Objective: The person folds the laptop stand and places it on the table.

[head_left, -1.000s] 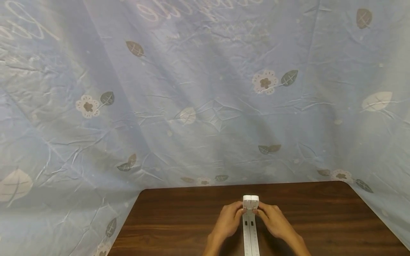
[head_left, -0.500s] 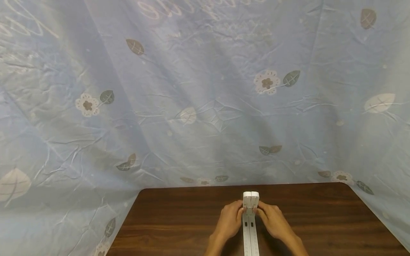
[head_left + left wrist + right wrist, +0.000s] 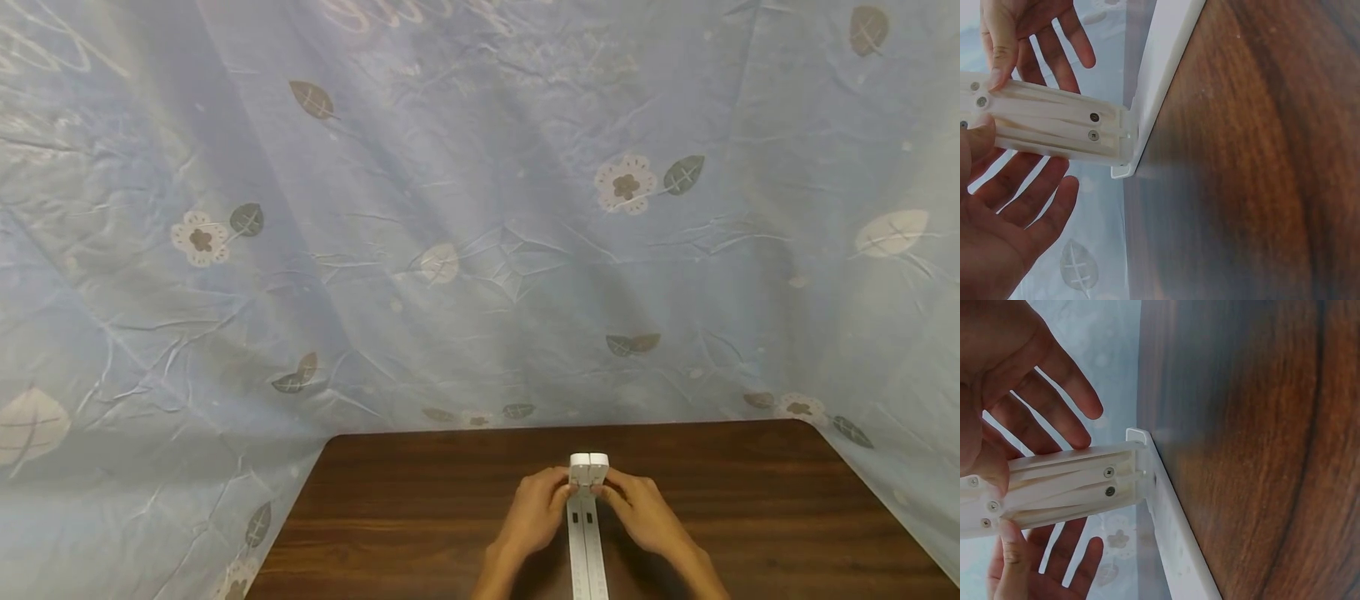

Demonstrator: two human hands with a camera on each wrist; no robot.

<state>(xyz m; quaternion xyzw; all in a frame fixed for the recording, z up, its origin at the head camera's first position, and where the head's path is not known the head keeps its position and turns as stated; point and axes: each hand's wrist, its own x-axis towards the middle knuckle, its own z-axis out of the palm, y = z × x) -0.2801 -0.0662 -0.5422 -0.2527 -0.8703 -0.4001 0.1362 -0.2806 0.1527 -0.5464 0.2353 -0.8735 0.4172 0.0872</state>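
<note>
A white plastic stand of two narrow halves side by side has an upright part and a long flat base strip. My left hand pinches the upright from its left side and my right hand from its right, thumbs on the near face. In the left wrist view, screws dot the upright, which meets the base strip at an angle on the table. Several fingers of each hand extend loosely past the upright. The right wrist view shows the same joint and base strip.
A dark brown wood-grain table with rounded far corners bears the stand. Behind and beside it hangs a pale blue-grey cloth printed with leaves and flowers, close to the table's far edge.
Both hands keep their grip on the upright. Its top rose slightly in the head view, then dropped back a little. The head view has shifted slightly.
</note>
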